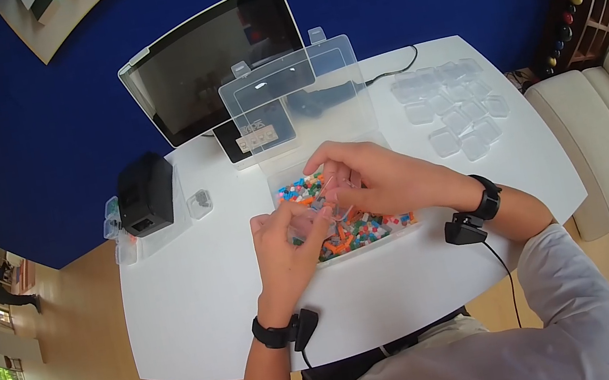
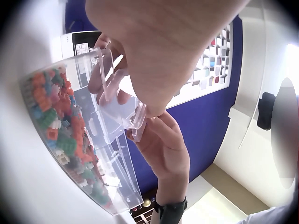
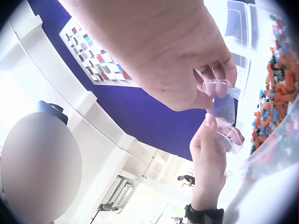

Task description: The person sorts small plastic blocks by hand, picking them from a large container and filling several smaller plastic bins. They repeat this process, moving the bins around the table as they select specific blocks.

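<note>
While the white table [image 1: 197, 320] fills the middle of the head view, a dark screen [image 1: 219, 63] stands at its far side. Near side: clear bin [image 1: 378, 243], its lid [image 1: 350, 102] raised, facing the person. Right hand [image 1: 387, 176] and left hand [image 1: 286, 245] meet above it. Right pinches one half of a small clear case [image 3: 223, 111] between thumb and fingers; left pinches the other half the same way. Case sits open between them, over the bin. More cases [image 1: 462, 119] lie spread at the table's right. Smallest: bricks [image 1: 350, 244], many colours, loose in the bin.

Step in hand, by the look of it: opening or steadying a case for filling. Next move probably calls for one hand to keep the case while the other frees itself to pick bricks.

Right wrist view shows the case's two parts spread apart; from the head, fingers cover most of it. Left wrist view shows bricks banked against the bin's clear wall. Only the head view takes in the whole spread of cases. Whether the held case contains anything, cannot tell.
</note>
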